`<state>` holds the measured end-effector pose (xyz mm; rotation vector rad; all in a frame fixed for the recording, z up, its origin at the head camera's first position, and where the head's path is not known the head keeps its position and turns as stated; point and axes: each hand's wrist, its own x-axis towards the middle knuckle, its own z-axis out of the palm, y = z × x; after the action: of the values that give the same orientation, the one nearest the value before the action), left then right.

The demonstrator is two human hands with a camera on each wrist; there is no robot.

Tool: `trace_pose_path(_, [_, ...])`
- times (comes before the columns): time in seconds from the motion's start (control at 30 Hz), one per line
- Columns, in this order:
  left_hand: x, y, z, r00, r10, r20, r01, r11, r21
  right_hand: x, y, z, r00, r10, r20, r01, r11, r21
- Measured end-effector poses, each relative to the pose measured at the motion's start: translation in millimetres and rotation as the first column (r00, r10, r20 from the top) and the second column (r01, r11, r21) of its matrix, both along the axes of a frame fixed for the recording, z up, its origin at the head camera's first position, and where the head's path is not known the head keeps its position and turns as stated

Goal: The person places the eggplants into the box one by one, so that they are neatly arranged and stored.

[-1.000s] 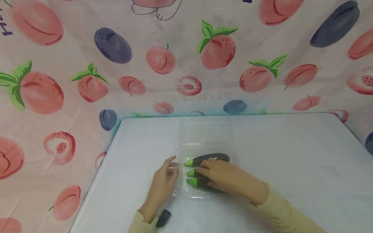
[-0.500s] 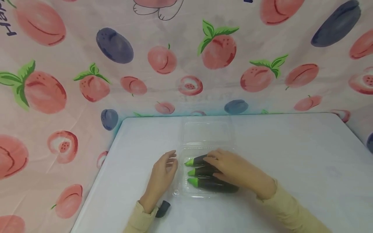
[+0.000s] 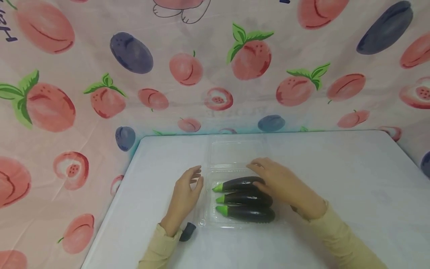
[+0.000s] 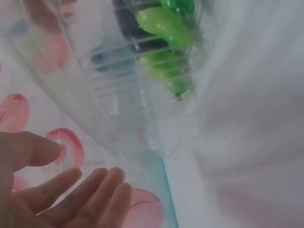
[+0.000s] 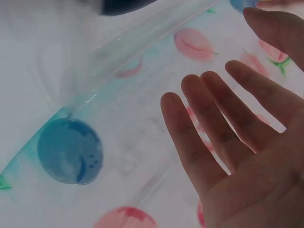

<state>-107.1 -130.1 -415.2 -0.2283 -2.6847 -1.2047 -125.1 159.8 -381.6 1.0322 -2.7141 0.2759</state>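
Three dark purple eggplants (image 3: 248,198) with green stem ends lie side by side in a clear plastic clamshell container (image 3: 213,220). Its transparent lid (image 3: 238,154) is folded back toward the wall. My left hand (image 3: 183,196) is beside the container's left edge; its fingers (image 4: 102,190) extend and hold nothing in the left wrist view. Over the container's back right part hovers my right hand (image 3: 285,183), covering the blunt end of the far eggplant. In the right wrist view its fingers (image 5: 206,118) are spread and nearly straight, with nothing between them.
A white table (image 3: 336,179) carries the container. Behind and to the left hangs a cloth (image 3: 188,37) printed with peaches and dark plums. Close to my left wrist is a small dark object (image 3: 188,231).
My right hand has come off the eggplants and moved back and right, toward the hinge, leaving all three in view. The left hand has shifted slightly forward.
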Motion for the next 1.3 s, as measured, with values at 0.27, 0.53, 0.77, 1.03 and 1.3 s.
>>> trace_pose_path(0.27, [-12.8,-2.4,-0.6,1.0,-0.014,-0.025,0.015,1.0,0.021,-11.2,15.3,-7.4,0.995,-0.092,0.047,0.096,0.993,-0.075])
trace_pose_path(0.53, [-23.1,-3.6,-3.9,1.0,-0.014,-0.004,0.014,0.999,0.05,-21.5,26.9,-17.9,0.986,-0.152,0.061,0.16,0.975,-0.156])
trace_pose_path(0.77, [-31.8,-4.7,-8.8,0.999,-0.006,0.039,0.002,0.996,0.095,-29.6,32.1,-26.6,0.973,-0.205,0.106,0.223,0.953,-0.203])
trace_pose_path(1.03, [-40.8,-6.5,-14.3,0.996,-0.001,0.087,-0.01,0.992,0.128,-33.6,35.8,-33.9,0.954,-0.239,0.18,0.275,0.938,-0.211])
trace_pose_path(1.3, [-46.0,-6.0,-18.9,0.994,-0.01,0.113,-0.007,0.989,0.149,-36.4,38.8,-38.6,0.94,-0.258,0.224,0.304,0.931,-0.202])
